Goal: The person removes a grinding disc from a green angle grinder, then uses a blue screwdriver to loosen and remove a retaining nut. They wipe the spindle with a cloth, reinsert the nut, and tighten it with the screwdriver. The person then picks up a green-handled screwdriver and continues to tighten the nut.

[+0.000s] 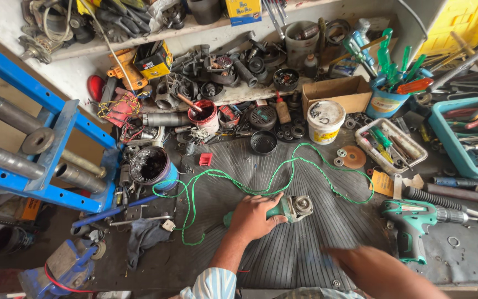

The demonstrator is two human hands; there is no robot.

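My left hand [254, 216] grips the green body of a small angle grinder [292, 208] lying on the ribbed black rubber mat [283, 171]. The grinder's metal head points right. Its green cord [222, 180] loops across the mat behind it. My right hand [374, 269] hovers blurred at the lower right, near the mat's front edge, with nothing seen in it. A green cordless drill [416, 218] lies just right of it.
A blue vise [62, 268] sits at lower left and a blue steel frame [51, 138] with rollers stands at the left. A grease tin [150, 166], white tub [325, 120], cardboard box [336, 91], screwdriver bucket [385, 99], teal tray [471, 138] and scattered motor parts crowd the back.
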